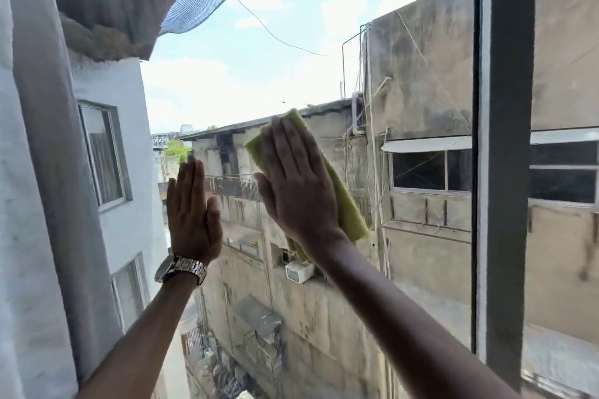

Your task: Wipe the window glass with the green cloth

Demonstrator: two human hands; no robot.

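Green cloth (348,214) mostly under right hand (299,185)

The window glass (405,236) stands upright, with a dark frame bar (505,172) on its right side. A green cloth (346,207) lies flat against the glass (the right hand (298,185) presses it there). The left hand (193,214) rests flat on the glass just beside it.

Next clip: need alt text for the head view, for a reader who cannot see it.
A person's right hand presses a green cloth flat against the window glass, fingers together and pointing up. The left hand, a metal watch on its wrist, rests open on the glass beside it. Weathered buildings and sky show beyond.
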